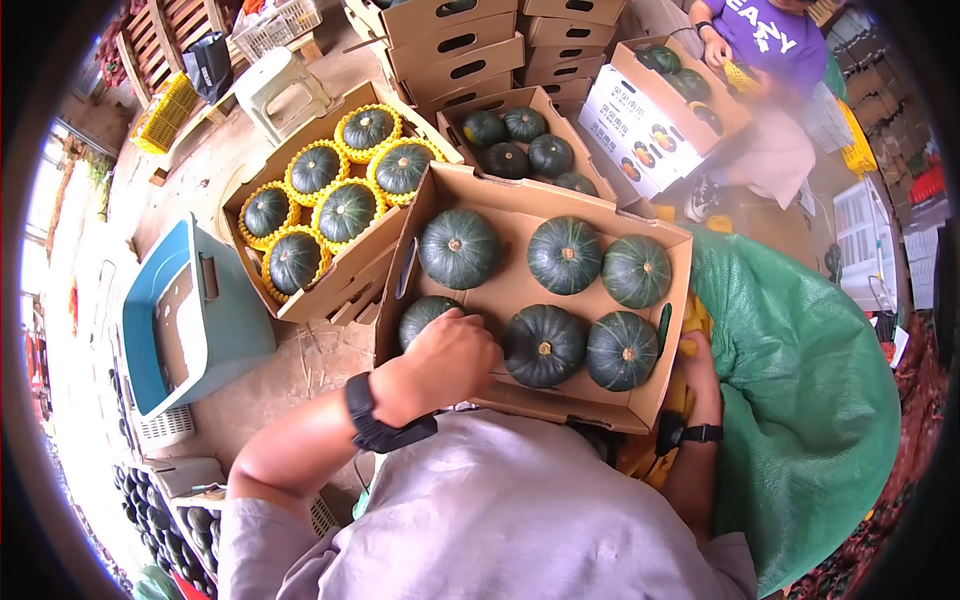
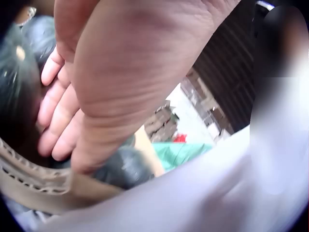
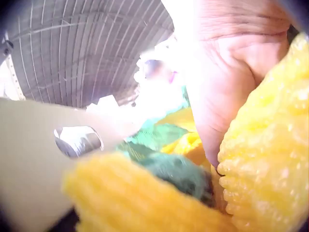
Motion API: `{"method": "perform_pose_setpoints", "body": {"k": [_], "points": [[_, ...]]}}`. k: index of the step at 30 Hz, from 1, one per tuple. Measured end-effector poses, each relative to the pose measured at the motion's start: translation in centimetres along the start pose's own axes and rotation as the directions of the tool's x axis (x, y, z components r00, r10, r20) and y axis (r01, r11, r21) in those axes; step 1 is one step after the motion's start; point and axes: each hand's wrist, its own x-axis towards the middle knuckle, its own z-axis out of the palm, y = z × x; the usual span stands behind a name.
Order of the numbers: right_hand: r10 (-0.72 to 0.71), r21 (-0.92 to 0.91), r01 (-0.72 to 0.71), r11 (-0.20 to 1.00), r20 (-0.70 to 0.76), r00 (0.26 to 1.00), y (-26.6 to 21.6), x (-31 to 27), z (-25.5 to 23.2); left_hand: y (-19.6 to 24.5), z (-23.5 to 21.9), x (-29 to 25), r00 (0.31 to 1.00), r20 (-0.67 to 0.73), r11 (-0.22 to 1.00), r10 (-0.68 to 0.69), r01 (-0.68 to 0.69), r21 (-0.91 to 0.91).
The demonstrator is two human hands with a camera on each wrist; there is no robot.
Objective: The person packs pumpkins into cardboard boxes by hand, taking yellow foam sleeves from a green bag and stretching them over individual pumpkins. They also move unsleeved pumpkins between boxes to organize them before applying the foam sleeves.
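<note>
A cardboard box in front of me holds several dark green pumpkins. My left hand is over the front-left pumpkin, partly covering it. In the left wrist view its fingers are extended inside the box, with a pumpkin right beside them. My right hand is outside the box's right side, among yellow foam nets. In the right wrist view, a yellow foam net hides its fingertips, and I cannot tell whether they grip it.
Left of the box, another carton holds pumpkins in yellow nets. Behind stands a carton of bare pumpkins. A blue tub is at left, a green sack at right. A person stands at a white carton.
</note>
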Motion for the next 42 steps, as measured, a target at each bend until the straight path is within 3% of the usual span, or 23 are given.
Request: {"method": "perform_pose_setpoints", "body": {"k": [1,3,5,6,7,9,12,15,17,19,21,22,25,27,28,34,37,40,42], "points": [[0.068,-0.018,-0.068,0.998,0.029,0.997,-1.8,-0.6,-1.5,0.1,0.7,1.1,0.997,0.077,0.996,0.016,-0.023,0.09],[0.084,-0.085,-0.089,0.992,-0.051,0.995,-7.8,-2.4,-3.8,0.2,2.1,2.7,0.973,0.229,0.961,0.026,-0.087,0.261],[0.004,0.027,0.003,1.0,-0.251,0.968,-8.2,-2.7,-5.6,-0.5,3.3,3.3,0.981,0.186,0.954,0.061,-0.112,0.278],[-0.016,0.18,0.062,0.982,-0.246,0.969,-8.5,-2.9,-6.7,-1.0,3.5,3.3,0.978,0.177,0.947,0.109,-0.156,0.28],[0.053,0.284,0.043,0.958,-0.319,0.946,-10.0,-3.3,-7.1,-1.4,3.6,3.2,0.974,0.168,0.94,0.153,-0.196,0.281],[0.095,0.617,0.039,0.786,-0.184,0.978,-13.2,-4.1,-8.1,-1.5,2.8,2.9,0.94,0.197,0.882,0.277,-0.33,0.337],[0.046,0.744,0.118,0.658,-0.196,0.98,-17.3,-5.6,-6.7,-1.1,3.9,3.1,0.903,0.244,0.853,0.355,-0.419,0.311],[-0.254,0.623,0.274,0.733,-0.123,0.959,-19.6,-5.7,-3.5,-0.7,3.7,3.8,0.87,0.327,0.838,0.369,-0.464,0.286],[-0.584,0.182,0.6,0.779,-0.137,0.8,-22.1,-4.7,0.2,-0.6,3.4,4.2,0.856,0.367,0.839,0.364,-0.473,0.269],[-0.683,-0.292,0.659,0.693,0.026,0.73,-24.8,-4.5,3.3,-0.4,3.1,4.4,0.853,0.404,0.846,0.33,-0.457,0.274],[-0.594,-0.343,0.608,0.716,0.159,0.789,-24.4,-3.9,4.6,-0.6,3.1,4.4,0.846,0.421,0.847,0.327,-0.46,0.268],[-0.627,-0.367,0.636,0.679,0.16,0.762,-24.6,-3.6,4.3,-0.9,2.9,4.4,0.859,0.402,0.866,0.316,-0.434,0.247],[-0.587,-0.218,0.605,0.766,0.146,0.796,-25.6,-4.2,2.5,-1.4,3.0,3.5,0.879,0.371,0.912,0.299,-0.378,0.159],[-0.601,-0.26,0.598,0.758,0.076,0.795,-25.2,-4.4,1.4,-1.6,2.4,3.3,0.877,0.364,0.921,0.314,-0.375,0.108],[-0.583,-0.245,0.578,0.778,0.063,0.81,-25.0,-4.6,0.8,-1.8,2.3,3.4,0.889,0.311,0.939,0.336,-0.341,-0.04],[-0.552,-0.139,0.542,0.829,-0.044,0.833,-25.9,-8.1,-0.8,-0.7,3.0,4.2,0.828,0.536,0.978,0.165,-0.069,-0.195],[-0.571,-0.079,0.566,0.821,-0.079,0.817,-25.9,-8.8,-1.1,0.1,2.1,4.0,0.815,0.561,0.978,0.142,-0.028,-0.206],[-0.617,-0.1,0.609,0.787,-0.1,0.781,-26.3,-9.2,-0.9,-0.1,3.6,3.4,0.834,0.512,0.978,0.205,-0.163,-0.126],[-0.63,-0.058,0.628,0.776,-0.118,0.768,-26.1,-9.3,-0.6,0.2,5.6,2.5,0.891,0.431,0.904,0.144,0.059,-0.424]]}}
